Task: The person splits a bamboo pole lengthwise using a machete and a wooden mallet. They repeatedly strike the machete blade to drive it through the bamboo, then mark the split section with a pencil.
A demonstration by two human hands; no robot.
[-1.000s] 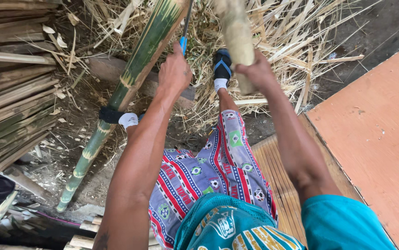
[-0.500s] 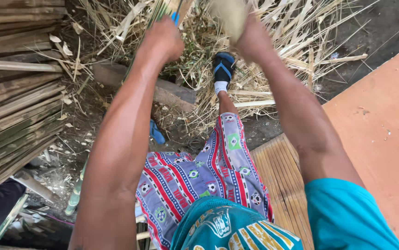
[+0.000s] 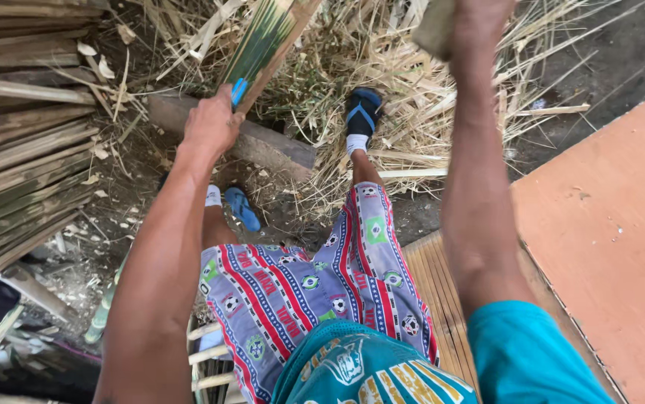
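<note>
Head view is looking down past a turquoise shirt [image 3: 382,374] and patterned shorts [image 3: 315,284] to the person's own two arms, both reaching forward. The left hand [image 3: 210,123] is closing around a green bamboo pole [image 3: 262,41], gripping it together with a small blue-handled tool [image 3: 238,91] that is showing only partly beside the fingers. The pole is slanting up and away from the hand toward the top edge, its lower end leaning over a grey wooden block [image 3: 262,142] that is lying on the ground. The right hand [image 3: 479,19] is being held high at the top edge and is wrapping around a pale, blunt wooden piece [image 3: 434,30]; most of that piece is running out of view, so what it is cannot be told. Two feet in blue sandals, the farther sandal [image 3: 363,112] and the nearer sandal [image 3: 241,208], are resting among dry bamboo shavings [image 3: 412,112]. Split bamboo slats [image 3: 23,164] are stacking up on the left, and an orange board [image 3: 614,239] is lying on the right.
</note>
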